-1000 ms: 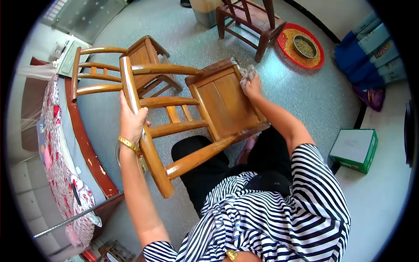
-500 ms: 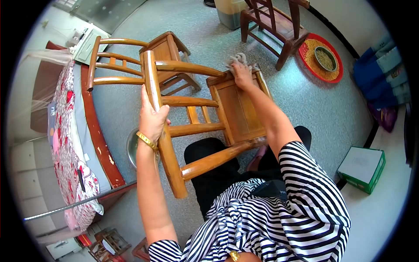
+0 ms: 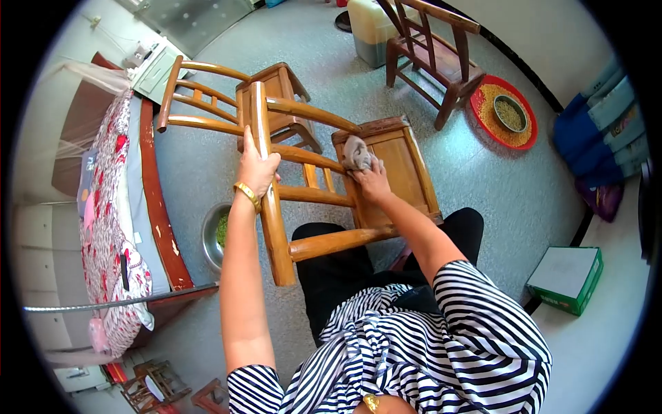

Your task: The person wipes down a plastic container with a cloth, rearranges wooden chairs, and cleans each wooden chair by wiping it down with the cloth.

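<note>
A glossy brown wooden chair (image 3: 403, 165) stands in front of me, its backrest toward my left and its seat partly between my knees. My left hand (image 3: 258, 169) is wrapped round the top rail of the backrest. On the seat, close to where the backrest slats join it, my right hand (image 3: 373, 181) presses a crumpled greyish cloth (image 3: 356, 153). The fingers of that hand are closed over the cloth's near side.
A second wooden chair (image 3: 276, 86) stands just beyond the backrest. Left of me are a metal bowl (image 3: 210, 241) with green contents and a bed (image 3: 103, 234). A darker chair (image 3: 441, 58), a red tray (image 3: 493, 138) of yellow grains and a green box (image 3: 565, 276) lie rightward.
My right hand and the cloth have moved from the seat's far edge back toward me, beside the backrest slats. My left hand keeps its hold on the top rail.
</note>
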`<state>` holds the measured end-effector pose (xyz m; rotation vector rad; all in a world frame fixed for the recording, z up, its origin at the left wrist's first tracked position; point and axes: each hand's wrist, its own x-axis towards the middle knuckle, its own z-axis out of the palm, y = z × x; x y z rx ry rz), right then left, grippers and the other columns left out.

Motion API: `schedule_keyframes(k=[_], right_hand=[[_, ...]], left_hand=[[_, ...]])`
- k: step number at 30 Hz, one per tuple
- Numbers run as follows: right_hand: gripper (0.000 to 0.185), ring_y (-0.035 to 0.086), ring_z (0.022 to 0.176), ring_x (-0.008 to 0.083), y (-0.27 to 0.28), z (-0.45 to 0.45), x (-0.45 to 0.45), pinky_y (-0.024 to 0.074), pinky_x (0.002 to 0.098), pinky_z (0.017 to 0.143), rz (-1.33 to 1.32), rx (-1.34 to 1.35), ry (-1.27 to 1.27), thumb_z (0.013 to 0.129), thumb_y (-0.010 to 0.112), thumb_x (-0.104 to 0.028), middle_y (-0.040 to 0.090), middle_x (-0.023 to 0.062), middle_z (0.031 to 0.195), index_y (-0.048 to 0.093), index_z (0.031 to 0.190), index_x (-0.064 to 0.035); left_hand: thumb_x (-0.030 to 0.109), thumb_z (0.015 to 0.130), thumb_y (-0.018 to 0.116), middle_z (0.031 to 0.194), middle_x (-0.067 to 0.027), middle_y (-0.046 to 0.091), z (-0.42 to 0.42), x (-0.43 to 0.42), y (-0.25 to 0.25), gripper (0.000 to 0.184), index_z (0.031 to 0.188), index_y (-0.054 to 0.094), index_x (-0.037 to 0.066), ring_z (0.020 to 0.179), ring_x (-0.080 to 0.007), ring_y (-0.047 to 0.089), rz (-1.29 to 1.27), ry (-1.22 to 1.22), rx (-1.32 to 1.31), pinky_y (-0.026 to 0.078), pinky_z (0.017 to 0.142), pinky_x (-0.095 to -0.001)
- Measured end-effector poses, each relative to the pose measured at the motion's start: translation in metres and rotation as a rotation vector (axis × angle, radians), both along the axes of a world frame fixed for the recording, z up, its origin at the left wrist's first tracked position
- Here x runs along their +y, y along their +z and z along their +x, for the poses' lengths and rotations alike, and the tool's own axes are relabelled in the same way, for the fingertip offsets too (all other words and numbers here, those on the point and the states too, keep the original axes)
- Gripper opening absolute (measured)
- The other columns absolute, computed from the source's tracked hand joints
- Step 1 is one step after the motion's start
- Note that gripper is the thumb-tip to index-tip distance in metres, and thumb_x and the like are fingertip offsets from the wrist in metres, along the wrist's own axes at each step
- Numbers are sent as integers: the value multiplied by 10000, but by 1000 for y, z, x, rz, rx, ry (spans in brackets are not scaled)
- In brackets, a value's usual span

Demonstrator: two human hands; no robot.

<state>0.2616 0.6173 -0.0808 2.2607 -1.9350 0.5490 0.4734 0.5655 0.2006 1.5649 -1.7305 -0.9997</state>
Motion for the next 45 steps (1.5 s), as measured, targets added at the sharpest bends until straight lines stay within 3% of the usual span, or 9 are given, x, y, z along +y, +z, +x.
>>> schedule_keyframes(k=[11, 15, 16, 18, 23, 26, 29, 34, 45], right_hand=[[300, 547, 856, 223, 47, -15, 63, 408, 356, 776, 741, -668, 188, 745, 474, -124, 609, 75, 892, 551, 1035, -111], [364, 507, 859, 131, 103, -22, 62, 402, 239, 776, 904, -1227, 97, 766, 486, -132, 557, 51, 906, 483, 1122, -59], [406, 492, 887, 129, 118, -22, 61, 397, 244, 789, 800, -1425, 147, 764, 493, -130, 539, 46, 935, 449, 1161, -61], [460, 452, 936, 120, 176, -13, 65, 387, 248, 814, 669, -1528, 230, 769, 515, -125, 491, 34, 979, 386, 1206, -62], [479, 449, 996, 152, 286, 26, 108, 378, 295, 867, 531, -1449, 610, 773, 578, -144, 478, 65, 1072, 389, 1200, -39], [400, 391, 1095, 320, 302, 54, 113, 287, 414, 915, 218, -750, 992, 774, 576, -228, 443, 128, 1181, 474, 1141, -108], [291, 375, 1051, 316, 286, 83, 109, 262, 442, 860, 5, -396, 899, 774, 558, -252, 437, 61, 1208, 526, 1058, -196], [196, 412, 946, 282, 288, 102, 59, 263, 407, 819, 0, -404, 760, 737, 560, -230, 527, 59, 1039, 575, 927, -182], [290, 481, 1016, 235, 302, 114, -81, 299, 462, 882, 38, 17, 407, 751, 519, -351, 591, 43, 994, 607, 983, -202]], left_hand=[[473, 758, 617, 928, -166, 543, 3, -3, -3, 989, 1375, -58, 97, 480, -154, 539, 142, -43, 291, 474, 402, -281], [560, 821, 449, 1052, -125, 494, 29, -2, -1, 897, 1370, -131, 152, 715, -157, 584, 377, -152, 688, 514, 538, -308], [547, 867, 336, 1111, -120, 476, 34, 6, -3, 636, 1330, 234, 123, 973, -200, 547, 310, -97, 531, 505, 733, -320], [543, 875, 324, 1268, -160, 385, 36, 45, 5, 668, 1376, 161, 132, 1064, -197, 488, 215, -26, 493, 458, 830, -315], [474, 921, 246, 1112, -67, 524, 42, 117, -34, 544, 1279, 367, 82, 1001, -166, 519, 354, -91, 969, 435, 862, -330], [368, 925, 335, 1203, -71, 480, 35, 147, -45, 444, 1276, 371, 98, 1104, -191, 466, 30, -298, 892, 366, 958, -344], [334, 896, 372, 1288, -95, 400, 15, 152, -62, 459, 1286, 348, 93, 1171, -237, 408, 207, -379, 1574, 294, 1018, -363], [365, 896, 334, 1161, -91, 515, 26, 153, -69, 400, 1205, 437, 134, 1061, -242, 508, 450, 242, 1576, 433, 891, -415], [308, 931, 335, 1050, -180, 553, 15, 156, -50, 401, 1151, 444, -9, 972, -250, 538, 310, -24, 1405, 386, 905, -369]])
